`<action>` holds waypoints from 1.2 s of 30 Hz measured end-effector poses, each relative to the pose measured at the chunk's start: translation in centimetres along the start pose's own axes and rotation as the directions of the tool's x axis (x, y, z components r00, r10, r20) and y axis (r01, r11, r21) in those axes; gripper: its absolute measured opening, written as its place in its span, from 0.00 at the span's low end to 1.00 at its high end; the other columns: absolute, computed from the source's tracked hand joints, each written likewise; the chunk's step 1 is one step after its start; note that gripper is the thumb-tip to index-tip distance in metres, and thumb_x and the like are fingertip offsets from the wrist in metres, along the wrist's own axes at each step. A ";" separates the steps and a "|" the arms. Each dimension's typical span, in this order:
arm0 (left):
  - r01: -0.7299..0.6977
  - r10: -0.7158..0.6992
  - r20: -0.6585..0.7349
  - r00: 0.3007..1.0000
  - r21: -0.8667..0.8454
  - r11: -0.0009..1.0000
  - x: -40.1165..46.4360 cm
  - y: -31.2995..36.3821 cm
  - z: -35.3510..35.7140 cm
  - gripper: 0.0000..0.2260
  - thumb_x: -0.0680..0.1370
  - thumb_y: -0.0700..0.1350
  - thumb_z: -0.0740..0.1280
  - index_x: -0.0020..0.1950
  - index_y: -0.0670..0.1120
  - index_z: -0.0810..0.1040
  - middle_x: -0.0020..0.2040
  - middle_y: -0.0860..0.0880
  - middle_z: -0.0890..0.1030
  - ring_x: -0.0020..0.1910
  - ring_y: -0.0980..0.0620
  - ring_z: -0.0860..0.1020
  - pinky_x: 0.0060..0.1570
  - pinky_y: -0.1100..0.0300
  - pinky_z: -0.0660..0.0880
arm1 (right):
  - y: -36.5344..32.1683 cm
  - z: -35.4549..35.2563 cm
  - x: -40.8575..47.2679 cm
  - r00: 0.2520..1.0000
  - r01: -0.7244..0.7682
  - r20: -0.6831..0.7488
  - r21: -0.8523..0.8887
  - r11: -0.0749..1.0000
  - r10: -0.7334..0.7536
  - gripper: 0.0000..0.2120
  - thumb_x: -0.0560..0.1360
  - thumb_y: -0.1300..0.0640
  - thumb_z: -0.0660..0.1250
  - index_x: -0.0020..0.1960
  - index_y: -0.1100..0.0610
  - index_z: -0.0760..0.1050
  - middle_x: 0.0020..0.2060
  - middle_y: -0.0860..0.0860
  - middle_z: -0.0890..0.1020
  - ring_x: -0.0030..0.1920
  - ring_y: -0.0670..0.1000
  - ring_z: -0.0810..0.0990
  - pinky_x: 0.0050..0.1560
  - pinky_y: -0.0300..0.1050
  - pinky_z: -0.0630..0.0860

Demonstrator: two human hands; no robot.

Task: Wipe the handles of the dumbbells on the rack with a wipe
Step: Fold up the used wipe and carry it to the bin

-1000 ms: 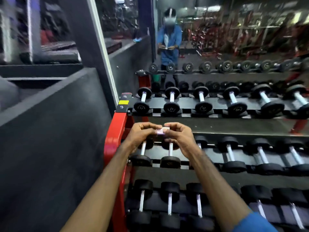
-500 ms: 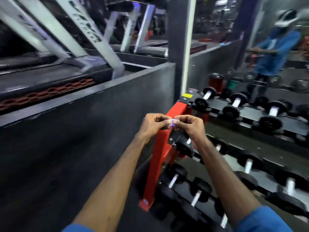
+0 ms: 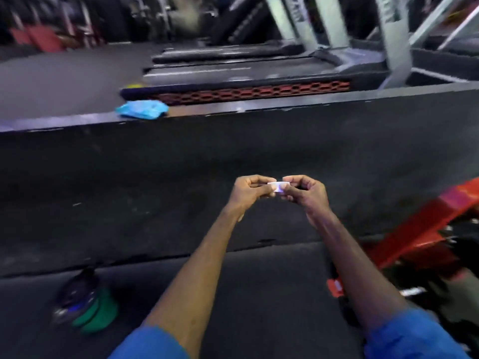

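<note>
A small folded white wipe (image 3: 276,186) is pinched between both hands in front of me, over the dark floor. My left hand (image 3: 248,190) grips its left end and my right hand (image 3: 305,191) grips its right end, fingers curled. Only the red frame of the dumbbell rack (image 3: 425,229) shows at the right edge; the dumbbells themselves are blurred and mostly out of view.
A low dark wall (image 3: 181,161) runs across ahead, with a blue pack (image 3: 142,109) lying on its ledge. Treadmills (image 3: 259,73) stand beyond it. A dark and green object (image 3: 85,304) sits on the floor at lower left.
My view has swung left, away from the dumbbell rack toward the low wall and treadmills. Both hands keep holding the wipe between them as before.
</note>
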State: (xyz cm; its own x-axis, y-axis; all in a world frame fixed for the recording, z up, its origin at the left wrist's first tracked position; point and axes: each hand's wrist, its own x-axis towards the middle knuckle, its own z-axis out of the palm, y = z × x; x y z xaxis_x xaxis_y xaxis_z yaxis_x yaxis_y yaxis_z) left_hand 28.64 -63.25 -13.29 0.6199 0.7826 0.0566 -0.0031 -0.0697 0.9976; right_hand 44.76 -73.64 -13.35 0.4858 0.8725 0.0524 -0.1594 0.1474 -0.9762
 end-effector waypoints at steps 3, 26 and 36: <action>0.037 -0.037 -0.093 0.995 0.002 0.999 -6.2 -1.6 -8.7 0.09 0.79 0.35 0.76 0.58 0.38 0.86 0.51 0.40 0.88 0.43 0.50 0.87 0.49 0.61 0.84 | 3.7 8.8 -3.0 0.994 -0.079 0.082 0.028 0.997 0.076 0.12 0.73 0.69 0.76 0.56 0.68 0.81 0.39 0.58 0.85 0.34 0.50 0.85 0.37 0.39 0.82; 0.168 -0.214 -0.762 0.611 -0.140 0.976 -38.2 -11.6 -61.9 0.08 0.79 0.35 0.77 0.58 0.38 0.86 0.48 0.43 0.89 0.45 0.50 0.87 0.52 0.59 0.86 | 27.1 69.6 -13.1 0.656 -0.399 0.667 -0.092 0.912 0.354 0.09 0.74 0.70 0.75 0.54 0.66 0.81 0.41 0.60 0.85 0.35 0.52 0.83 0.40 0.42 0.84; 0.264 -0.376 -0.750 0.545 -0.272 0.925 -38.4 -18.0 -77.2 0.07 0.78 0.31 0.76 0.55 0.39 0.86 0.49 0.40 0.89 0.49 0.45 0.87 0.54 0.55 0.86 | 36.4 83.5 -10.9 0.596 -0.519 0.605 -0.212 0.828 0.528 0.10 0.74 0.70 0.75 0.54 0.66 0.81 0.41 0.61 0.86 0.36 0.56 0.84 0.44 0.47 0.85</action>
State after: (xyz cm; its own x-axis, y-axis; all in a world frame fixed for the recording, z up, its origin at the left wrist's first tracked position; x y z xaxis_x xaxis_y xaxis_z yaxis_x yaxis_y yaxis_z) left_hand -55.67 -44.28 -30.23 -0.2497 0.9162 -0.3134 -0.0526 0.3104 0.9492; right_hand -38.06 -38.91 -31.84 -0.3149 0.8796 -0.3564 -0.2022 -0.4291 -0.8803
